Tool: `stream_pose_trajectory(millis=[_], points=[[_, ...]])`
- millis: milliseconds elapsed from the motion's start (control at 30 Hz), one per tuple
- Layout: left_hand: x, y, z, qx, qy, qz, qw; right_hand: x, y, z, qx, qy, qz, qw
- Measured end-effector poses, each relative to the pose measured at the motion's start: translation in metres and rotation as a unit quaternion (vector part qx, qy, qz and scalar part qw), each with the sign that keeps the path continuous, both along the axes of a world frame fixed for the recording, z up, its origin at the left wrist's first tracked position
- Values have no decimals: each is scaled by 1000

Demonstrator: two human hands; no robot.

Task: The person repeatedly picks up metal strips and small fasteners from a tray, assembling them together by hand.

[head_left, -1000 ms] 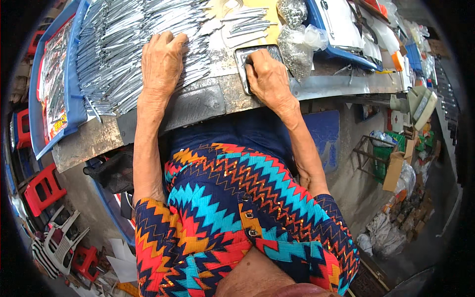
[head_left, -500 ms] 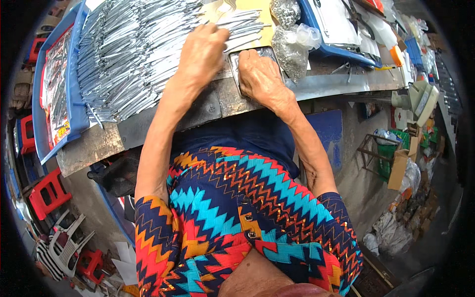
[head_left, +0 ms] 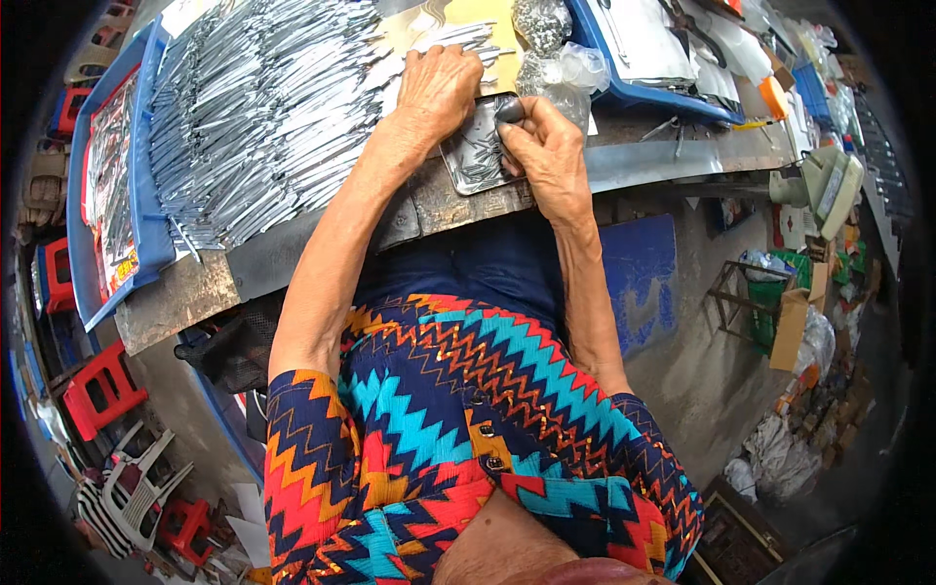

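Sliding rightward since half a second ago, the left hand now sits just beside the right hand, which has rolled and uncovered much of the shallow metal tray below it. That leaves the tray's contents exposed to the fingers.

From where I stand, the workbench spreads beneath both hands. Rows of thin metal strips lie left of the left hand, a blue tray farther out that way, and a see-through plastic bag beyond the right hand. The left fingers bend close together; I can't tell whether they hold anything. The right thumb and fingers draw in at a dark rounded thing; whether it's gripped or worn, I can't tell. Loose metal pieces lie left of that thumb.
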State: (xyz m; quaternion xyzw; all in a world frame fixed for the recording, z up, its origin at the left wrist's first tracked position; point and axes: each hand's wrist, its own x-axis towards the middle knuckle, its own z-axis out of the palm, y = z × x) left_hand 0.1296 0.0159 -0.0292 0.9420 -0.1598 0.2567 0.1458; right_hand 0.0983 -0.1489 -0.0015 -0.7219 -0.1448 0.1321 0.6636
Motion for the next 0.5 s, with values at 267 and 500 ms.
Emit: stream_pose_trajectory(millis=[267,500], points=[[-48,8,39,-379,167,24,910,-2,5,3,239,119,13,964],[-103,5,36,-679,291,-49,672,-3,17,-1,319,130,8,939]])
